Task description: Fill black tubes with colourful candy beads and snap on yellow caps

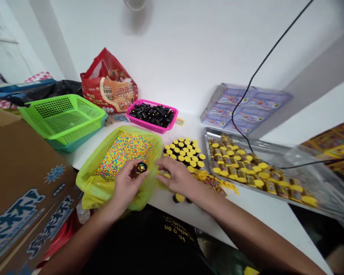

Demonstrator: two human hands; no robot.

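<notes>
My left hand [128, 182] grips a small black cup [141, 167], its open top facing up with bits of colour inside. It is over the near right part of a basin lined with a yellow-green plastic bag [86, 191], which holds many small round coloured candies [126, 151]. My right hand [174, 173] hovers just right of the basin, thumb and fingers apart, with nothing visible held in it. Behind and beside it stand many black cups with yellow lids [186, 151]. Another yellow-lidded cup [179, 198] is at the near side, below my right wrist.
A pink basket [160, 130] holds black cups, beside a red bag [109, 91]. Green baskets [68, 118] and a cardboard box [23, 179] are at left. At right, a metal tray [215, 133] holds yellow-lidded cups, and purple boxes [240, 107] lean on the wall. A black cable [255, 72] hangs across.
</notes>
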